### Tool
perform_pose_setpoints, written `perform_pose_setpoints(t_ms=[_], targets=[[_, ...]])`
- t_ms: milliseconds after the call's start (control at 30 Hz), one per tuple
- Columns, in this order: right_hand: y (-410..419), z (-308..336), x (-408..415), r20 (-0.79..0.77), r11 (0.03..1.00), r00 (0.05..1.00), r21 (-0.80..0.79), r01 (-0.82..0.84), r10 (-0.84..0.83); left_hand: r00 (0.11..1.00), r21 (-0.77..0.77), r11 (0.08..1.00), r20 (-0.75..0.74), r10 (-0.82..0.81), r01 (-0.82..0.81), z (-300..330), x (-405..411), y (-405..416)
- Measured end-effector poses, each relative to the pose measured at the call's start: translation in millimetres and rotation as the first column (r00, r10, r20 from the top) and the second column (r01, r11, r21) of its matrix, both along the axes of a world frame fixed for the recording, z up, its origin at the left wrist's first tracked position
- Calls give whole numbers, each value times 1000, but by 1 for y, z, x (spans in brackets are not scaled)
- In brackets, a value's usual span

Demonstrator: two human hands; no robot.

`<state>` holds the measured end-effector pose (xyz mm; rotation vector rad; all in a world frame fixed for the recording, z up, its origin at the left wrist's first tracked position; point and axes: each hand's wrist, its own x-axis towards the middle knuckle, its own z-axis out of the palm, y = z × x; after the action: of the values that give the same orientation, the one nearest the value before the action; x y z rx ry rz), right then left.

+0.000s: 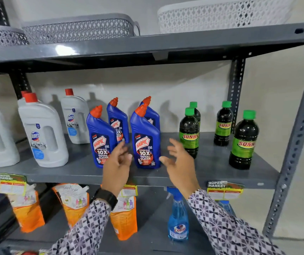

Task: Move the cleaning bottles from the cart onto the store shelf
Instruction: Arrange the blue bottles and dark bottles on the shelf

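Note:
Several blue Harpic bottles with orange-red caps stand on the grey middle shelf (pixel 212 168). The front right Harpic bottle (pixel 145 138) stands between my two hands. My left hand (pixel 117 166) hovers just left of it, fingers apart and blurred, holding nothing. My right hand (pixel 181 162) is just right of it, fingers spread, thumb close to the bottle's lower edge. Another front Harpic bottle (pixel 100 138) stands left of my left hand. The cart is out of view.
White Domex jugs (pixel 42 133) stand to the left, dark Sunny bottles with green caps (pixel 243 142) to the right. Plastic baskets (pixel 79 26) sit on the top shelf. Below are orange refill pouches (pixel 74 203) and a blue spray bottle (pixel 178 218). A shelf post (pixel 294 144) rises at right.

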<state>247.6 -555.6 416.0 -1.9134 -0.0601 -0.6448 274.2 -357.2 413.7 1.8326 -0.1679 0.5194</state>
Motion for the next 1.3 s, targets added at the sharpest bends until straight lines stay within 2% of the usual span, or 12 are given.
perform_pose_setpoints(t_ms=[67, 100, 167, 200, 267, 300, 400, 467, 667, 867, 1300], targets=[[-24, 1, -9, 136, 978, 969, 75, 195, -204, 960, -90, 970, 150, 237, -226, -5, -22, -13], [-37, 1, -8, 164, 956, 943, 103, 274, -288, 948, -98, 967, 198, 249, -234, -6, -33, -26], [-59, 5, 1, 109, 942, 936, 76, 327, -334, 970, 24, 998, 237, 50, -57, -3, -46, -62], [-70, 6, 11, 44, 956, 955, 37, 292, -294, 976, 170, 984, 204, -81, 47, 1, -47, -83], [-89, 10, 27, -80, 991, 988, -26, 133, -135, 967, 413, 897, 122, -224, 156, 12, -39, -121], [-97, 10, 34, -120, 998, 991, -33, 60, -63, 967, 429, 883, 76, -245, 190, 19, -32, -136], [-107, 11, 46, -168, 998, 986, -59, -28, 18, 954, 243, 924, -138, -267, 294, 35, -1, -161], [-107, 15, 43, -160, 997, 987, -76, -18, 6, 936, 194, 923, -185, -299, 333, 37, 20, -167], [-127, 6, 20, -134, 997, 991, -72, 20, -29, 904, 133, 897, -133, -406, 422, 30, 16, -174], [-143, -6, -3, -121, 995, 988, 5, -95, 95, 875, 85, 873, -115, -470, 480, 18, 5, -162], [-139, -9, -11, -91, 997, 993, -6, -76, 76, 876, 34, 882, -140, -462, 470, 15, -6, -158]])
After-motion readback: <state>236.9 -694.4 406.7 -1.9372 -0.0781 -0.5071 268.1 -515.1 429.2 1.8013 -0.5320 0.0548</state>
